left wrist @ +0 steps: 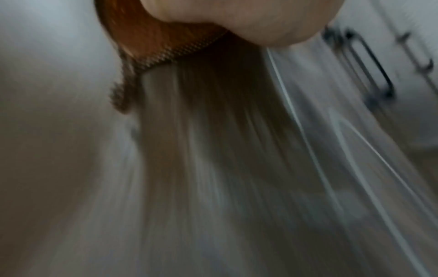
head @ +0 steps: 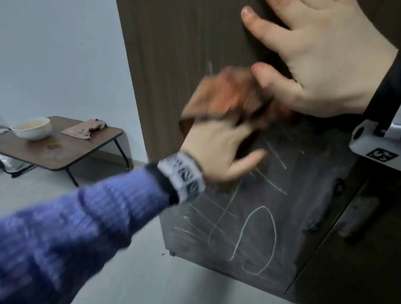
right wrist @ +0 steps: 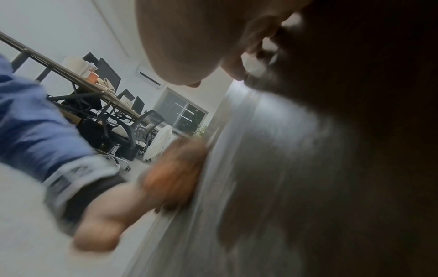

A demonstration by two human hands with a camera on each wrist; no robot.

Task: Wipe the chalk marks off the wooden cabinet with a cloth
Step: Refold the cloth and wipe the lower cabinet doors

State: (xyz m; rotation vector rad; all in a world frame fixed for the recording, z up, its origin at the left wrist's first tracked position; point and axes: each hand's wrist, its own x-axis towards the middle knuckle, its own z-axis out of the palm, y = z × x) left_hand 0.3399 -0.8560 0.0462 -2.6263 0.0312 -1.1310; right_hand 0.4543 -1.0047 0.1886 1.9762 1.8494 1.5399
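- Head view: left hand (head: 220, 148) pressing an orange-brown cloth (head: 226, 94) against the dark wooden cabinet (head: 177, 36), fingers on the cloth, blurred; grip not clear enough to tell curled from flat.
- Right hand (head: 317, 52) laid flat on the cabinet just above and right of the cloth, fingers spread and straight, holding nothing.
- Chalk marks (head: 257, 237) below the cloth toward the cabinet's lower edge: crossed lines and a tall oval loop; no readable letters.
- Purple knit sleeve (head: 71, 228) on the left arm, white wrist band (head: 184, 176) with black patterned squares, not legible.
- Far left: low folding table (head: 55, 150) with a white bowl (head: 31, 128) near its back edge and a second rag (head: 84, 130) beside it.
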